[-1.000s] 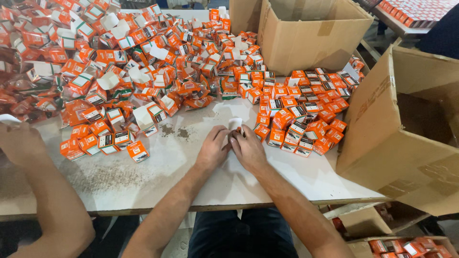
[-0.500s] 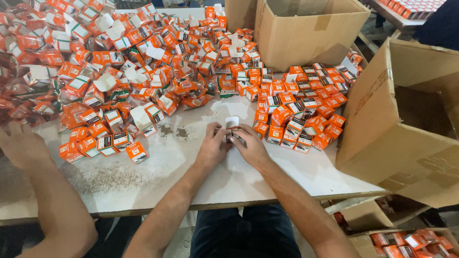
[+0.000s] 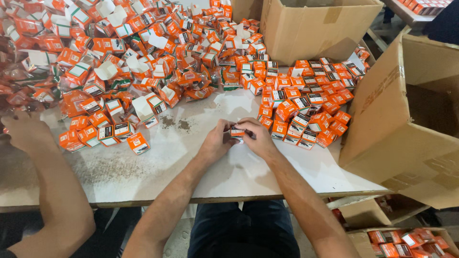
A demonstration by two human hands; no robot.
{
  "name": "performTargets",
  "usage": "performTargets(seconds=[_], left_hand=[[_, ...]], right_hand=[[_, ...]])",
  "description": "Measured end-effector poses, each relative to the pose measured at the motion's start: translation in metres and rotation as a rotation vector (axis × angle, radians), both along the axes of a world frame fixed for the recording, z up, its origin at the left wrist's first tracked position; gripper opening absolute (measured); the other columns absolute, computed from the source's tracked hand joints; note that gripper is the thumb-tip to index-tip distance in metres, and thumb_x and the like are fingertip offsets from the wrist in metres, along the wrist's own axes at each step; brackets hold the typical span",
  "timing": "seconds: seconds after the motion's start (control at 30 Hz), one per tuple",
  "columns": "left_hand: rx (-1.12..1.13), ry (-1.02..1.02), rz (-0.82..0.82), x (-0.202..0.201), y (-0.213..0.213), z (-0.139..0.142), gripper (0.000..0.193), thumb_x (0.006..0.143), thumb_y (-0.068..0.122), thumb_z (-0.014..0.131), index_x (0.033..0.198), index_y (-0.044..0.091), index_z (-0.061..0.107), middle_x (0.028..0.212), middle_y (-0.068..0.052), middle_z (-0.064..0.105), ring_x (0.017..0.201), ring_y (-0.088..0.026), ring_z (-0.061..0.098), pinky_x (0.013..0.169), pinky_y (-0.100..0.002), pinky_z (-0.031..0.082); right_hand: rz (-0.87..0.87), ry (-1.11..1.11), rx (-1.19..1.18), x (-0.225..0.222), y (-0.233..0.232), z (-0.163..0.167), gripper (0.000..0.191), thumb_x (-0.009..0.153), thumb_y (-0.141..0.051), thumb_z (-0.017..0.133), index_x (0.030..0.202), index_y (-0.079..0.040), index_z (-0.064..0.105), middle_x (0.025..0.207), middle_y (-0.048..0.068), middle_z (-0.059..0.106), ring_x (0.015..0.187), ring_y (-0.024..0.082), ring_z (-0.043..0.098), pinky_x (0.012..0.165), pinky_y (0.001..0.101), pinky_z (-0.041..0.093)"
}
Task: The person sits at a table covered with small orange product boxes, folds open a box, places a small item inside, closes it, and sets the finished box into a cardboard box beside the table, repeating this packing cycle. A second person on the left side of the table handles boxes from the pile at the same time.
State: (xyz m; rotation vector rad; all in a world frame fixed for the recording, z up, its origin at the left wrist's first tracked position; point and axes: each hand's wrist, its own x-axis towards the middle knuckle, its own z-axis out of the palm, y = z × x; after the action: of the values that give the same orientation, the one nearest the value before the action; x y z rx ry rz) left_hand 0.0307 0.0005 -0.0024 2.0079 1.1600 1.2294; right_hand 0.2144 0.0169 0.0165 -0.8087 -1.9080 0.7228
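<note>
My left hand (image 3: 216, 142) and my right hand (image 3: 258, 137) meet over the white table (image 3: 158, 162), both pinching one small orange box (image 3: 237, 132) between their fingertips. Just right of my hands lies a cluster of closed small orange boxes (image 3: 306, 107). A big heap of open orange boxes with white flaps (image 3: 129, 52) covers the far left of the table.
A large cardboard carton (image 3: 411, 119) lies tipped on its side at the right edge, another carton (image 3: 315, 26) stands at the back. Another person's hand and forearm (image 3: 33, 143) rest at the left. Cartons with orange boxes (image 3: 406, 236) sit on the floor at lower right.
The small box between my fingertips now shows orange where a white piece showed a second ago. Both hands have stayed in the same spot. The other person's hand has stayed at the left.
</note>
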Motion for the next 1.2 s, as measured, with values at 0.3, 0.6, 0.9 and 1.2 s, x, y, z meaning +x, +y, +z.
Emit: performTargets(seconds=[0.3,0.6,0.9,1.2], left_hand=[[-0.057,-0.012,-0.02,-0.004,0.005,-0.003,0.058,0.082,0.005,0.082,0.126,0.005,0.045,0.118,-0.017,0.071,0.108,-0.028,0.074,0.088,-0.038,0.061],[0.39,0.168,0.067,-0.005,0.004,0.0,0.035,0.072,0.001,0.084,0.096,0.005,0.059,0.123,-0.017,0.06,0.106,-0.033,0.066,0.088,-0.04,0.06],[0.515,0.306,0.077,-0.007,-0.01,0.012,0.036,0.069,-0.002,0.071,0.104,0.004,0.065,0.128,-0.018,0.058,0.118,-0.038,0.062,0.097,-0.046,0.053],[0.199,-0.095,0.216,-0.019,0.002,0.008,0.028,0.088,-0.003,0.062,0.114,0.004,0.062,0.122,-0.015,0.058,0.102,-0.03,0.066,0.089,-0.038,0.058]], right_hand=[[-0.077,-0.042,0.069,-0.006,-0.006,-0.005,0.027,0.09,-0.012,0.078,0.115,-0.002,0.07,0.113,0.009,0.069,0.086,0.018,0.068,0.075,0.0289,0.056],[-0.066,-0.229,0.289,-0.007,-0.009,-0.007,0.026,0.098,-0.011,0.067,0.121,-0.001,0.069,0.129,0.015,0.064,0.11,0.033,0.066,0.092,0.0404,0.054],[-0.114,-0.315,0.328,-0.004,-0.014,-0.012,0.036,0.093,-0.01,0.072,0.127,-0.004,0.063,0.134,0.015,0.058,0.111,0.035,0.064,0.094,0.0439,0.053],[-0.661,-0.304,0.548,0.031,-0.02,-0.012,0.042,0.085,-0.021,0.084,0.123,-0.013,0.068,0.129,0.01,0.058,0.111,0.032,0.053,0.096,0.0503,0.042]])
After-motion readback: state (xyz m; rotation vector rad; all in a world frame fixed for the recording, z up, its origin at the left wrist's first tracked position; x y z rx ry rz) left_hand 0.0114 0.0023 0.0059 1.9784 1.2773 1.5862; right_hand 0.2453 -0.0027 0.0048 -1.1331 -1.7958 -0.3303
